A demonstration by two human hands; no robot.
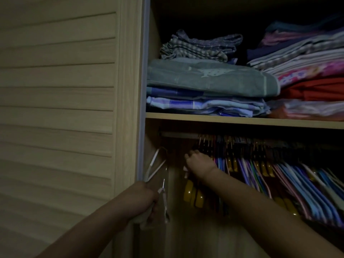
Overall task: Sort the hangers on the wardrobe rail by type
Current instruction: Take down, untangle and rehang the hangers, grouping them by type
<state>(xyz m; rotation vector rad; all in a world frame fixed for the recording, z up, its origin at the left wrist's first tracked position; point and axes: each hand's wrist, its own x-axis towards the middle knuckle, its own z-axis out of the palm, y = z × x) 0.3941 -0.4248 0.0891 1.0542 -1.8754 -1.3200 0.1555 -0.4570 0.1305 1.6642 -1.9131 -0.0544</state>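
A wardrobe rail runs under the shelf, bare at its left end. Packed on it from the middle rightwards hang several hangers: yellow-brown wooden ones at the left, then thin blue, purple and pink ones. My right hand reaches among the leftmost hangers, fingers closed around them just below the rail. My left hand is lower left, near the wardrobe's side wall, shut on white hangers whose hook points up towards the rail without touching it.
A louvred wooden door fills the left. The shelf above the rail carries stacks of folded cloth. The wardrobe interior is dim. A gap lies between the side wall and the first hung hangers.
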